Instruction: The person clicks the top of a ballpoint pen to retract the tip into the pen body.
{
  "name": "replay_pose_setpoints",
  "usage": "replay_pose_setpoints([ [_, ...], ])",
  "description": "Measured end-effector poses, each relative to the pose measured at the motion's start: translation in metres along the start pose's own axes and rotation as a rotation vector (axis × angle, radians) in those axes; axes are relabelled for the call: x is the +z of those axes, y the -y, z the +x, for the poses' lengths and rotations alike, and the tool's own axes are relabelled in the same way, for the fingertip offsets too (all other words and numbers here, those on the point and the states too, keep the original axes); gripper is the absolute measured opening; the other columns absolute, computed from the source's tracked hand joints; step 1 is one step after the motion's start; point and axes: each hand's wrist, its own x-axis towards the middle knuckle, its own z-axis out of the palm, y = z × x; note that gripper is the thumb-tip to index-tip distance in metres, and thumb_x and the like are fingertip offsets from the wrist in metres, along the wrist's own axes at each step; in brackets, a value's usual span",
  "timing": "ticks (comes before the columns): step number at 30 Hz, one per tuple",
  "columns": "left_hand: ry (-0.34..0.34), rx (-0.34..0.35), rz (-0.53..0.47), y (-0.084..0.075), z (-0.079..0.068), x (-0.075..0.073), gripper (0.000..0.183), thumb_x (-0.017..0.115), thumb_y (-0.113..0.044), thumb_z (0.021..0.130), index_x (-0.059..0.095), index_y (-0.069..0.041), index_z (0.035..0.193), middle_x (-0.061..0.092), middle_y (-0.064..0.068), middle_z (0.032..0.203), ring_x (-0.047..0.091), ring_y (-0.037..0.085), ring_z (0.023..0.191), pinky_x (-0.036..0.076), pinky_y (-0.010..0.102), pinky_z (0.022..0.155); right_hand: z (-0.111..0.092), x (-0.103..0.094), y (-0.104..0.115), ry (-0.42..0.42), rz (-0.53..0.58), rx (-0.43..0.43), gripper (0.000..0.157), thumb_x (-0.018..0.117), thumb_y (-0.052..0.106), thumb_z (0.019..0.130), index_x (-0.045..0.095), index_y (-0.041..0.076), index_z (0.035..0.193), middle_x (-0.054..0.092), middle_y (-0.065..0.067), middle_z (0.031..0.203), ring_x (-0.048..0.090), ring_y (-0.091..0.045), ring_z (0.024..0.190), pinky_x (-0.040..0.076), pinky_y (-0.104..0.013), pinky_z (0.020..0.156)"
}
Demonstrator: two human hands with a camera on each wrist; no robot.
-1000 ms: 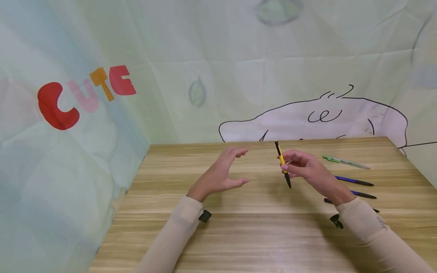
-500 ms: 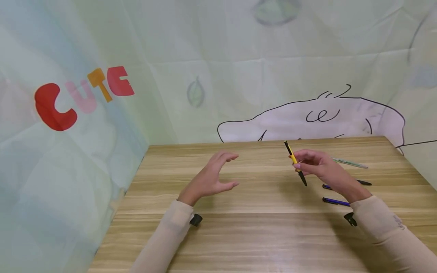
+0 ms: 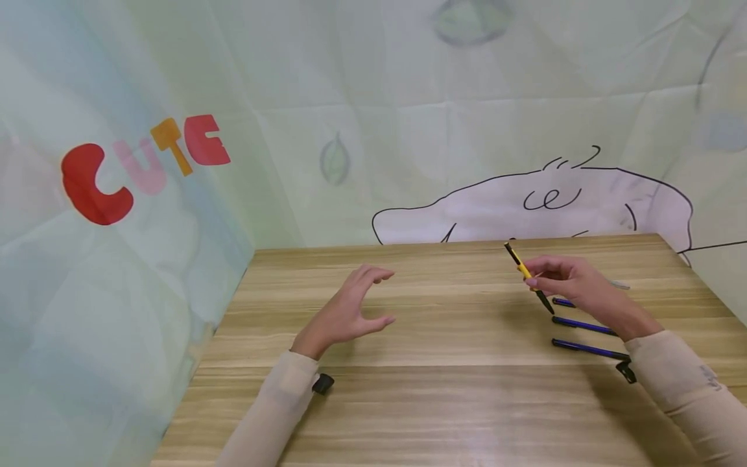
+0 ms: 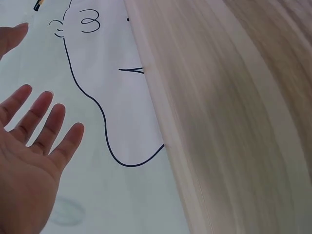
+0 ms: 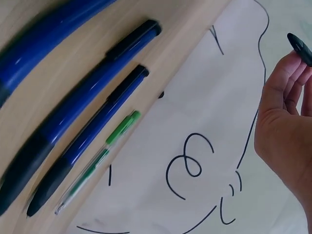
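My right hand (image 3: pixel 574 282) pinches a yellow and black pen (image 3: pixel 528 275) between thumb and fingers, tilted, its dark tip pointing down toward the table. In the right wrist view only the black end of that pen (image 5: pixel 300 48) shows at the right edge. Under and beside this hand lie three blue pens with black grips, among them the nearest blue pen (image 3: pixel 589 350), and a green pen (image 5: pixel 97 163) mostly hidden behind the hand in the head view. My left hand (image 3: pixel 344 311) hovers over the left half of the table, thumb and fingers spread apart, holding nothing.
The wooden table (image 3: pixel 408 415) ends at the back against a hanging cloth (image 3: pixel 350 65) with a line-drawn animal. At the left a cloth side carries the letters CUTE (image 3: pixel 198 139). Dark wrist cameras sit at both cuffs.
My right hand has moved to the right with the yellow pen, now covering most of the green pen and uncovering the blue pens' left ends. My left hand has drifted left and slightly down.
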Motion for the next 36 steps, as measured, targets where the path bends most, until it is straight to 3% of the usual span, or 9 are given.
replay_pose_setpoints([
  [9, -0.018, -0.026, 0.006, 0.004, -0.011, -0.003, 0.074, 0.083, -0.030, 0.084, 0.047, -0.010, 0.147, 0.050, 0.005, 0.139, 0.052, 0.029, 0.121, 0.047, 0.046, 0.103, -0.001, -0.018, -0.015, -0.021, -0.119, -0.031, 0.031, 0.067, 0.026, 0.099, 0.065, 0.006, 0.123, 0.068, -0.011, 0.110, 0.064, -0.016, 0.093, 0.057, -0.030, 0.076],
  [16, -0.011, -0.054, 0.000, 0.007, -0.018, -0.006, 0.074, 0.082, -0.030, 0.085, 0.046, -0.013, 0.148, 0.050, 0.006, 0.139, 0.051, 0.027, 0.122, 0.048, 0.046, 0.103, -0.002, -0.027, -0.024, -0.050, -0.232, -0.059, 0.028, 0.069, 0.024, 0.098, 0.069, 0.006, 0.119, 0.067, -0.005, 0.108, 0.064, -0.013, 0.092, 0.055, -0.026, 0.075],
  [27, -0.011, -0.089, 0.008, 0.010, -0.024, -0.008, 0.075, 0.083, -0.031, 0.084, 0.046, -0.016, 0.148, 0.049, 0.002, 0.141, 0.051, 0.030, 0.123, 0.048, 0.048, 0.102, -0.005, -0.044, -0.033, -0.052, -0.381, -0.067, 0.029, 0.070, 0.020, 0.097, 0.070, 0.004, 0.122, 0.070, -0.006, 0.103, 0.063, -0.006, 0.088, 0.053, -0.024, 0.071],
  [36, -0.008, -0.097, 0.019, 0.012, -0.025, -0.009, 0.075, 0.082, -0.032, 0.085, 0.046, -0.015, 0.149, 0.048, 0.001, 0.142, 0.050, 0.026, 0.123, 0.049, 0.048, 0.102, -0.007, -0.056, -0.042, -0.053, -0.441, -0.089, 0.027, 0.072, 0.013, 0.094, 0.071, 0.007, 0.121, 0.070, -0.006, 0.105, 0.063, -0.003, 0.087, 0.053, -0.024, 0.067],
])
